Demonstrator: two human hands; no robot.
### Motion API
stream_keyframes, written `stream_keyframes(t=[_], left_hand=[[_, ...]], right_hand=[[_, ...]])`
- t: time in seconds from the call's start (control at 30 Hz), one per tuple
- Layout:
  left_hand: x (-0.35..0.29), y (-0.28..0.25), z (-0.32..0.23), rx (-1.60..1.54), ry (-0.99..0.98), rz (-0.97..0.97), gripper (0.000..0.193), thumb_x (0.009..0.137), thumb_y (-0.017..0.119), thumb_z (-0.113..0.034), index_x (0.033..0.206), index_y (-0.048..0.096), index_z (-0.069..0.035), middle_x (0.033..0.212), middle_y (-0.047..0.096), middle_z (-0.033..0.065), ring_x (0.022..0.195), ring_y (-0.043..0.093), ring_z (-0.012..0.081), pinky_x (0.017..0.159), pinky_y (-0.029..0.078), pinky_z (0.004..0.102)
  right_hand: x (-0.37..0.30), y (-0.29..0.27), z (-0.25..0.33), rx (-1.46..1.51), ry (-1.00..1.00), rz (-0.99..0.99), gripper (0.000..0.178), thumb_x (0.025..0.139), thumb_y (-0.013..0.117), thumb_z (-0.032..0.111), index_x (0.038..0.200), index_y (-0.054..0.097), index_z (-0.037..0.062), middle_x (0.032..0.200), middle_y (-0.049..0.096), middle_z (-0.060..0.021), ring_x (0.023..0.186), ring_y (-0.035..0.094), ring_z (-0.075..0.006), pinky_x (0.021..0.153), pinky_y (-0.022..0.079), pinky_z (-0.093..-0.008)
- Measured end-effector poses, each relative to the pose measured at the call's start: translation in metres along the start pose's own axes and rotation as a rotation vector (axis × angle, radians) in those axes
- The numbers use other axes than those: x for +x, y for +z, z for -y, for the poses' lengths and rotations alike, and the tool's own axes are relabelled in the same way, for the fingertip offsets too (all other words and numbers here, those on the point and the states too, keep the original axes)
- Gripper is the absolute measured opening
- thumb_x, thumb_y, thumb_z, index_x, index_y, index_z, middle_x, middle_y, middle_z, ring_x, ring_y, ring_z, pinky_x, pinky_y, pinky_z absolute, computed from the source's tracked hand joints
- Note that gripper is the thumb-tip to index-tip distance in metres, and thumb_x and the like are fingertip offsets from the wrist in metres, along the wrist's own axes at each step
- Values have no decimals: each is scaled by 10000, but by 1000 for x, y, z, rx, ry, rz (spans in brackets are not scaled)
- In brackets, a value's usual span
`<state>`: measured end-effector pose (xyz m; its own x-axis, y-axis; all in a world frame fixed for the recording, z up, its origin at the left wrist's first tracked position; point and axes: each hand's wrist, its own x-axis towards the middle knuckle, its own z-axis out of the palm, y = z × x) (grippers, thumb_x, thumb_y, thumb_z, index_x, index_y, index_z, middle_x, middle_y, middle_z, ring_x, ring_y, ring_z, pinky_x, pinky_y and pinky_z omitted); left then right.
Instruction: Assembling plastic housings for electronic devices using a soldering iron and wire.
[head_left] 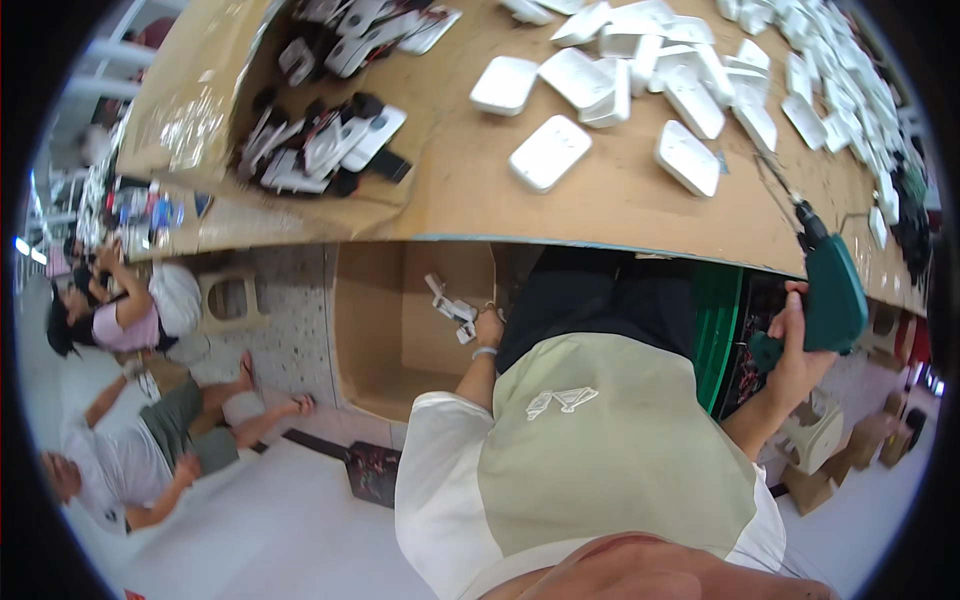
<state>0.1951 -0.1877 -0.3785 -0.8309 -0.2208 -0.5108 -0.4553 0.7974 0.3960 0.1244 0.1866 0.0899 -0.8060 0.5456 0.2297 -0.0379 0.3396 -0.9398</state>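
Observation:
In my right hand (793, 352) is a green electric screwdriver (836, 290), its bit pointing up and left over the table's edge. My left hand (488, 328) is low beside my leg, its fingers closed on a small white plastic assembly (457, 312) with a jutting arm. That piece hangs over the opening of a cardboard box (375, 325) below the tabletop. Part of the left fingers is hidden. Loose white plastic covers (550, 153) lie on the brown tabletop (440, 185) in front of me, one white cover (688, 158) close to the screwdriver's bit.
A heap of white covers (840, 100) fills the far right. At the left, an open carton (195, 100) holds dark and white wired parts (330, 145). A green crate (715, 340) stands under the table by my right leg. Two people sit at the left, near a beige stool (235, 302).

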Motion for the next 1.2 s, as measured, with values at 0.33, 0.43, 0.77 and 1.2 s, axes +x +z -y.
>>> stream_keyframes(t=[0.33, 0.43, 0.77, 1.2], left_hand=[[-9, -119, -44, 301, 294, 258, 249, 847, 676, -151, 1038, 652, 5, 991, 707, 289, 951, 692, 461, 809, 559, 524], [-67, -288, -178, 222, 635, 355, 179, 884, 721, -197, 915, 685, -24, 791, 715, 180, 763, 705, 387, 673, 547, 467], [-46, -310, -291, -228, 840, -423, 636, 959, 710, -245, 1436, 430, 70, 1175, 653, 247, 977, 678, 360, 873, 541, 412], [18, -270, -384, 228, 1475, -504, 153, 816, 610, -84, 948, 635, -10, 961, 603, 159, 946, 587, 316, 807, 487, 439]], right_hand=[[11, -12, -35, 58, 63, -41, 183, 955, 650, -3, 1128, 638, -63, 1007, 698, -106, 587, 497, -72, 539, 407, -236], [18, -7, -46, 138, 86, -32, 189, 958, 644, -12, 1139, 640, -65, 1020, 694, -115, 598, 497, -76, 546, 413, -239], [31, 12, -42, 241, 69, 67, 273, 908, 665, -67, 1177, 620, -77, 1015, 701, -137, 574, 520, -79, 522, 428, -231], [14, 0, -41, 171, 88, -3, 197, 956, 637, -11, 1143, 635, -75, 1016, 700, -123, 582, 489, -80, 548, 409, -247]])
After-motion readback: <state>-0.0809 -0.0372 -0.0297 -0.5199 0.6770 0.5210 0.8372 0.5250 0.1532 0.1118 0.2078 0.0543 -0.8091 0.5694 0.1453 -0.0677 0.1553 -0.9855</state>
